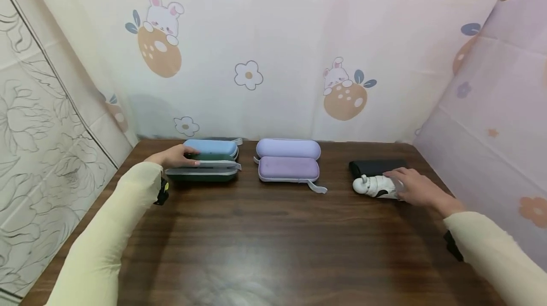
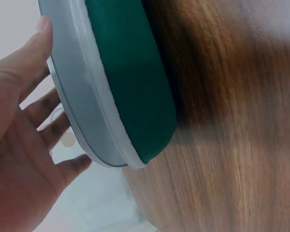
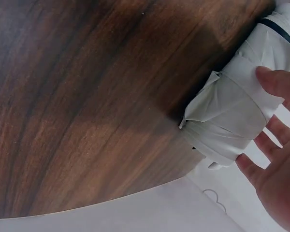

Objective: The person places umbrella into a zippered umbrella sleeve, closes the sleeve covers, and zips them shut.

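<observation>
At the back left of the table, my left hand grips a green zip case. The case gapes along its zip, and a grey lining shows inside it. In the left wrist view the thumb lies at the case's grey edge, with the other fingers behind. At the right, my right hand holds a white folded compact umbrella that lies on the table. In the right wrist view, thumb and fingers are on opposite sides of the loosely wrapped white cloth.
Behind the green case lies a blue zip case. A lilac case and a purple case with a strap lie mid-table near the back curtain. A black oblong thing sits behind the umbrella.
</observation>
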